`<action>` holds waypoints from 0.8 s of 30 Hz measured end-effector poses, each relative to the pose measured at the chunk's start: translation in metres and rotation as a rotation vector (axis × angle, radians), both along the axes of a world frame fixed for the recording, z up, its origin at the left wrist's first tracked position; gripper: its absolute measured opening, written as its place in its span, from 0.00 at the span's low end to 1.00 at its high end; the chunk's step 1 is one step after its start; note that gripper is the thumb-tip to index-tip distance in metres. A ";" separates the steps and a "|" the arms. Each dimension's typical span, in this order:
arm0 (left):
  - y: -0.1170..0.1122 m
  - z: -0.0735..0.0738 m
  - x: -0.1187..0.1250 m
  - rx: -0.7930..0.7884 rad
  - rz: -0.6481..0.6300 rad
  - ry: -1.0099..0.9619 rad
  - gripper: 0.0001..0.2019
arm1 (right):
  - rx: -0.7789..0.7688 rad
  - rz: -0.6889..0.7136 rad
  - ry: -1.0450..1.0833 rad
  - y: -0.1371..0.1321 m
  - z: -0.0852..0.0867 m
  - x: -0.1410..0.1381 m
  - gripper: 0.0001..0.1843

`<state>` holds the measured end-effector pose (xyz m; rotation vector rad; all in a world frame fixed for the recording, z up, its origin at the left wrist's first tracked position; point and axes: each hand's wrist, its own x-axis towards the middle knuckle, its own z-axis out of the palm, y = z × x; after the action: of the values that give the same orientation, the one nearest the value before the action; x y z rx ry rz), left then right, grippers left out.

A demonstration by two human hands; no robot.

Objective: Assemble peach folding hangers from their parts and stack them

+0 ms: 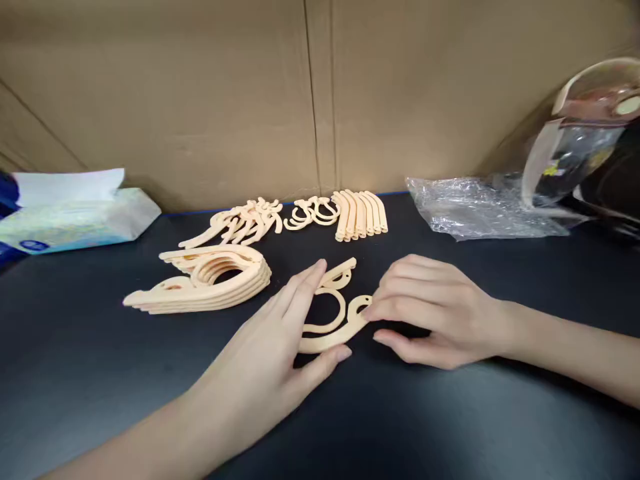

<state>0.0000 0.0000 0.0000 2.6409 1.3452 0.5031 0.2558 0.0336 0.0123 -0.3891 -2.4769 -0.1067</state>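
Note:
A cream plastic folding hanger [325,339] lies on the dark tabletop between my hands, with curved arms and a round loop in its middle. My left hand [275,340] covers its left side, long fingers laid over it and the thumb at its near edge. At the hanger's right end, my right hand [430,310] has its fingers bent, the fingertips on the arm by a small hole and the thumb close below. What lies under the left palm is hidden. Left of my hands is a stack of similar hangers [240,287].
Loose curved cream pieces [245,221], cream hooks [313,212] and a row of cream arms [361,213] lie along the back. A tissue pack [85,217] stands at left, a clear plastic bag [480,207] at right. Behind is a brown cardboard wall [225,100].

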 end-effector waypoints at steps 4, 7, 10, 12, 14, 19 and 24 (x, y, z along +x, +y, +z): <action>0.004 0.001 0.002 0.094 -0.008 0.004 0.35 | 0.051 0.017 -0.039 -0.003 0.000 0.000 0.05; 0.005 0.002 0.002 0.155 -0.010 0.007 0.33 | 0.063 0.033 -0.056 -0.003 -0.001 0.000 0.06; 0.005 0.002 0.002 0.158 -0.020 0.001 0.33 | 0.050 0.044 -0.063 -0.003 -0.002 -0.001 0.07; 0.005 0.002 0.002 0.159 -0.026 -0.009 0.32 | 0.050 0.038 -0.074 -0.003 -0.002 -0.002 0.08; 0.006 0.002 0.003 0.158 -0.030 -0.034 0.33 | 0.056 0.016 -0.089 -0.003 -0.001 -0.002 0.08; 0.004 0.006 0.003 0.113 -0.063 -0.098 0.30 | 0.008 -0.124 -0.084 0.001 0.000 0.000 0.14; 0.003 0.010 0.003 0.050 -0.137 -0.157 0.25 | -0.136 -0.267 -0.097 0.009 0.001 0.005 0.21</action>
<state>0.0026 0.0032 0.0103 2.6459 1.1122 0.7163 0.2604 0.0429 0.0129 -0.7896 -2.5223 -0.0680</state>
